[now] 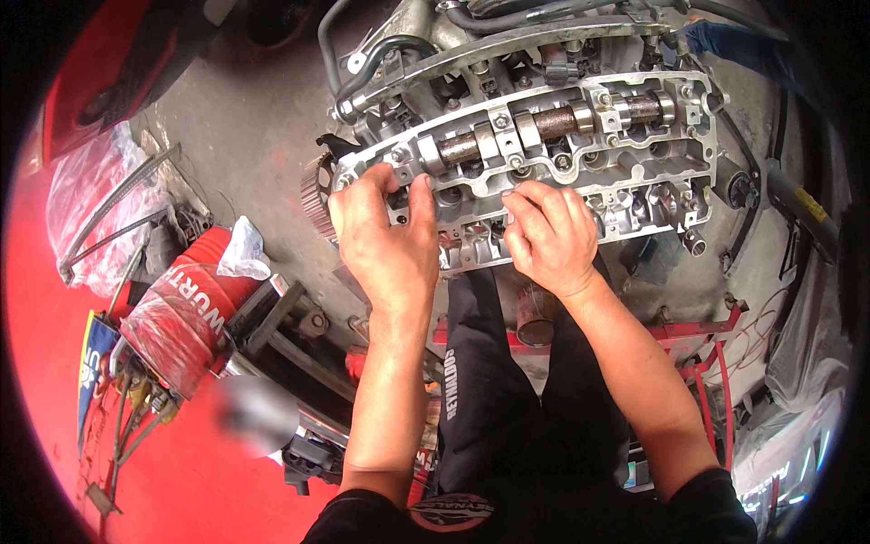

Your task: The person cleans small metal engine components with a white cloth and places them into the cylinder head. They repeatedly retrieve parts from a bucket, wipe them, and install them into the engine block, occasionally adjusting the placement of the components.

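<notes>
A silver cylinder head [648, 170] lies lengthwise before me, with a camshaft [555, 122] along its far row. Over its left end reaches my left hand [385, 231], thumb and forefinger on either side of a small metal bearing cap [406, 169]. A toothed timing pulley [316, 195] sits just left of that hand. At the middle of the head, my right hand [553, 238] is closed, its thumb and fingertips pinched together near the centre rail. Whatever lies in that pinch, if anything, is hidden. The near row has open bearing seats [639, 207].
Hoses [390, 50] and an intake manifold [507, 41] run behind the head. At left stand a red drum [181, 304] and plastic-wrapped parts [100, 199]. A red metal stand [698, 331] is below at right. A dark-sleeved arm [734, 41] shows at the far right.
</notes>
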### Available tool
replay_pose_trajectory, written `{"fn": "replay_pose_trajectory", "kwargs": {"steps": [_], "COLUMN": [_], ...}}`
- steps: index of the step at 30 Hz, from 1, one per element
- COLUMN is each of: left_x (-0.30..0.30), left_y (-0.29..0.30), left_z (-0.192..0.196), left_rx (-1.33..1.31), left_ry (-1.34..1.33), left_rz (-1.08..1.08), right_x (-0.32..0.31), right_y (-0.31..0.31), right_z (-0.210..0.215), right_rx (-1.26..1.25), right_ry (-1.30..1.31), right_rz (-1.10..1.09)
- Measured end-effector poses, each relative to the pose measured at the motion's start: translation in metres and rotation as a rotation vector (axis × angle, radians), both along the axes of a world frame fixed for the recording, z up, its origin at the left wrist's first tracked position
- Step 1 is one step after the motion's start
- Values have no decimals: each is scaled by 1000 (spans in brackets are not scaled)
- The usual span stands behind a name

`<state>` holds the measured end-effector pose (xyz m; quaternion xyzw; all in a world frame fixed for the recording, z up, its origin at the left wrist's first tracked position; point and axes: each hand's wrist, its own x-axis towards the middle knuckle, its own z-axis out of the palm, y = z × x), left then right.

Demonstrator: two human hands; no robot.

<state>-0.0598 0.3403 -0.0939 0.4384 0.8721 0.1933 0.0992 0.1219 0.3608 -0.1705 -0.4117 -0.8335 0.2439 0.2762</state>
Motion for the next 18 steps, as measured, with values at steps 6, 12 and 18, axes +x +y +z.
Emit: {"fn": "replay_pose_trajectory", "kwargs": {"steps": [6,12,18], "left_x": [3,5,-3], "left_y": [0,2,-2], "left_z": [-7,-13,6], "left_rx": [75,121,40], "left_ry": [73,77,-128], "left_rz": [-85,-103,62], "right_x": [1,0,-2], "right_y": [0,0,-1], "right_z": [0,1,2], "right_rx": [-5,-10,-9], "right_ry": [1,-16,-43], "right_rz": [1,8,22]}}
